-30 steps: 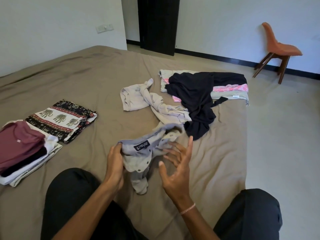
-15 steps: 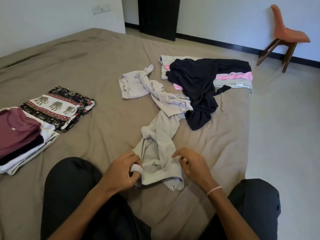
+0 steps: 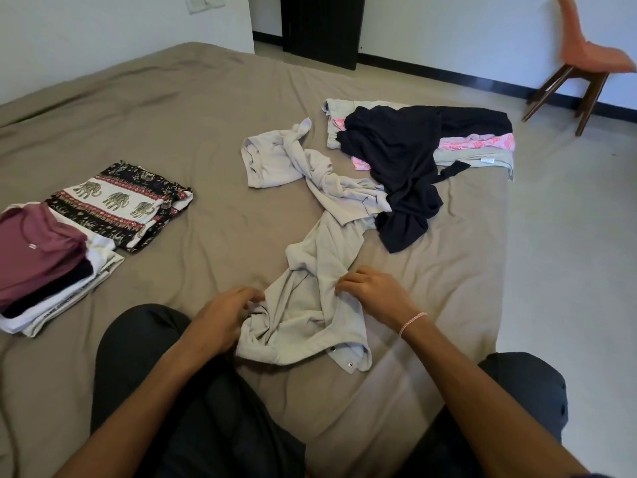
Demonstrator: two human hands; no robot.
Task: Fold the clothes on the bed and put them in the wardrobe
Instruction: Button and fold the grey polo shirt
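Note:
A crumpled light grey garment (image 3: 310, 305) with snap buttons lies on the brown bed (image 3: 206, 132) just in front of my knees. My left hand (image 3: 224, 315) grips its left edge with curled fingers. My right hand (image 3: 372, 294) pinches a fold on its right side. Beyond it lie another pale grey garment (image 3: 293, 163) and a black garment (image 3: 403, 167) draped over pink and grey clothes (image 3: 479, 146). At the left sit a folded elephant-print cloth (image 3: 120, 201) and a folded stack topped by a maroon shirt (image 3: 38, 257).
An orange chair (image 3: 586, 60) stands on the floor at the right near the wall. A dark door or wardrobe panel (image 3: 324, 25) is at the far side of the room. The bed's right edge drops to pale floor.
The grey garment was held up in the air, then laid down on the bed. Both hands came down onto it and my right hand has shifted further up its right side.

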